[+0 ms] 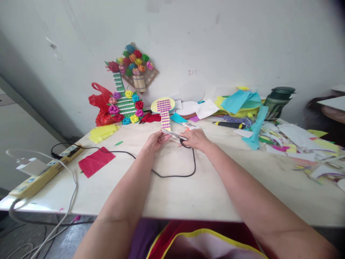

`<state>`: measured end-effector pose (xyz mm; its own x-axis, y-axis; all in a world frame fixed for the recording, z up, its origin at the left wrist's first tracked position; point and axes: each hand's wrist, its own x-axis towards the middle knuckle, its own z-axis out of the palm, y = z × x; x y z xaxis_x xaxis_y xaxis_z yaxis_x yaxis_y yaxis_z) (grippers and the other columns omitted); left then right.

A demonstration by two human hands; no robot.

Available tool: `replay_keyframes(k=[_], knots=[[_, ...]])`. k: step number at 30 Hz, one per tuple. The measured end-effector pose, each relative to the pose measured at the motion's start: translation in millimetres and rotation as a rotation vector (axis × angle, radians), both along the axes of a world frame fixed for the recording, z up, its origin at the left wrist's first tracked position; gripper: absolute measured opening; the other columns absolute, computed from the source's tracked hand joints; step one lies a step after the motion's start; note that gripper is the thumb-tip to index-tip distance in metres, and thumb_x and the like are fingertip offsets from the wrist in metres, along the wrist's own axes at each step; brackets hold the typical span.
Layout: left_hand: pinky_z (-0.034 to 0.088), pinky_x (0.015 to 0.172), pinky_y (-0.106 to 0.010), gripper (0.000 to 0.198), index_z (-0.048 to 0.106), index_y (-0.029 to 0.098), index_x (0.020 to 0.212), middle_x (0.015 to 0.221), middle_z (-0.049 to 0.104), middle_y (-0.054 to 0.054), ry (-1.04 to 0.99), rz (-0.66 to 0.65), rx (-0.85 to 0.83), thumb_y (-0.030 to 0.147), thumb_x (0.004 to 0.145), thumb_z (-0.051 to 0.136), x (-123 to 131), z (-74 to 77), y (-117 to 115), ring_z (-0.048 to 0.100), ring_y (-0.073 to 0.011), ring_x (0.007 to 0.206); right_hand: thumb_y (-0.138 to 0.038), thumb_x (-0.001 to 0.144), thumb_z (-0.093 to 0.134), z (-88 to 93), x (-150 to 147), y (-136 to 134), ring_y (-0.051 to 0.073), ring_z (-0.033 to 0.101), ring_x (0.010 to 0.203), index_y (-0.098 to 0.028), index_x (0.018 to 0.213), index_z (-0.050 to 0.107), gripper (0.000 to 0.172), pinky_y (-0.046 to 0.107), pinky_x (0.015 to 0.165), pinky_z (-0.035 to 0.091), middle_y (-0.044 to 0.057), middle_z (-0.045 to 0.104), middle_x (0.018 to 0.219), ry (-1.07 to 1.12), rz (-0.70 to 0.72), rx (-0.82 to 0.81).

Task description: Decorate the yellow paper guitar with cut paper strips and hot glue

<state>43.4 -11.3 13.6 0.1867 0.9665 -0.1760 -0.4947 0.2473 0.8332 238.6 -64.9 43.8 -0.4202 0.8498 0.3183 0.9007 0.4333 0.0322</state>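
Yellow-and-purple cutout point(165, 106) out at twelve o'clock, neck reaching back toward six, right up to the blades of the scissors point(172, 134), contact hard to confirm. Right hand point(196, 139) clamped round the handles, blades aimed between nine and ten! Left hand point(154, 142) bunched at the tips, no telling from here whether that grip is shut on anything. For a clean cut, probably best: fingertips behind the blades, small bites, wrist steady. Now for room: broadest stretch of surface point(205, 196) toward six, down to the near edge, though with the black cable point(174, 176) looping across. Red paper point(97, 162) at eight, paper scraps point(299, 142) crowding three. Mind that cable!
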Motion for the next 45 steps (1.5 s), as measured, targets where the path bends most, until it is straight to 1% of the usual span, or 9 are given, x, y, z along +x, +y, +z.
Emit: replay_keyframes(k=[7,14,24,28,33,36,40,45], knots=[[0.054,0.054,-0.023,0.022,0.057,0.006,0.1,0.072,0.067,-0.012,0.017,-0.028,-0.018,0.012,0.087,0.04,4.2,-2.1,-1.4,0.067,-0.0175,0.062,-0.052,0.074,0.053,-1.3,-1.0,-0.8,0.019,0.061,0.078,-0.028,0.095,0.065,0.034,0.026,0.058,0.03,0.001,0.069,0.088,-0.004,-0.021,0.008],[0.053,0.051,-0.022,0.023,0.056,0.007,0.101,0.069,0.068,-0.01,0.022,-0.034,-0.009,0.011,0.087,0.038,4.1,-1.7,-1.1,0.067,-0.0176,0.062,-0.047,0.076,0.052,-3.2,0.2,2.5,0.018,0.061,0.077,-0.028,0.095,0.066,0.03,0.025,0.059,0.03,0.0,0.07,0.086,0.021,-0.007,0.009],[0.052,0.049,-0.019,0.021,0.057,0.006,0.096,0.072,0.068,-0.012,0.043,-0.018,0.0,0.012,0.087,0.039,5.5,0.1,-1.6,0.067,-0.0175,0.065,-0.048,0.077,0.052,-2.0,-1.6,1.7,0.019,0.061,0.081,-0.027,0.095,0.065,0.031,0.026,0.06,0.031,0.002,0.069,0.091,-0.014,-0.022,0.01],[0.051,0.049,-0.02,0.021,0.058,0.006,0.095,0.075,0.069,-0.013,0.061,-0.025,-0.009,0.011,0.086,0.04,9.1,1.1,-4.5,0.067,-0.0179,0.064,-0.05,0.076,0.052,-2.8,-1.7,0.5,0.021,0.061,0.083,-0.027,0.098,0.063,0.034,0.027,0.062,0.033,0.003,0.069,0.094,-0.017,-0.015,0.038],[0.051,0.049,-0.02,0.02,0.057,0.006,0.096,0.077,0.069,-0.014,0.057,-0.027,-0.017,0.01,0.085,0.041,11.7,1.2,-6.1,0.067,-0.0178,0.063,-0.053,0.074,0.053,-3.4,-1.5,0.9,0.021,0.061,0.084,-0.027,0.098,0.064,0.037,0.027,0.063,0.034,0.003,0.069,0.093,-0.008,-0.013,0.024],[0.051,0.047,-0.02,0.021,0.057,0.007,0.097,0.076,0.069,-0.013,0.062,-0.037,-0.006,0.011,0.086,0.04,10.9,0.1,-4.7,0.067,-0.0173,0.063,-0.051,0.076,0.052,-3.7,-1.5,1.7,0.021,0.061,0.084,-0.027,0.097,0.064,0.035,0.027,0.063,0.034,0.003,0.069,0.093,0.0,-0.011,0.035],[0.049,0.044,-0.018,0.019,0.057,0.007,0.093,0.069,0.068,-0.011,0.063,-0.033,-0.001,0.011,0.086,0.04,9.8,-0.2,-3.3,0.066,-0.0156,0.059,-0.051,0.075,0.053,-4.6,-1.3,3.3,0.021,0.061,0.084,-0.027,0.097,0.064,0.034,0.027,0.062,0.033,0.002,0.069,0.093,0.003,-0.001,0.051],[0.051,0.048,-0.018,0.02,0.057,0.006,0.097,0.067,0.068,-0.01,0.041,-0.008,-0.02,0.011,0.085,0.041,10.9,0.8,-3.9,0.066,-0.0153,0.058,-0.05,0.076,0.052,-6.4,-2.4,5.3,0.02,0.061,0.083,-0.028,0.098,0.064,0.033,0.026,0.061,0.033,0.002,0.069,0.093,-0.005,-0.006,0.048]])
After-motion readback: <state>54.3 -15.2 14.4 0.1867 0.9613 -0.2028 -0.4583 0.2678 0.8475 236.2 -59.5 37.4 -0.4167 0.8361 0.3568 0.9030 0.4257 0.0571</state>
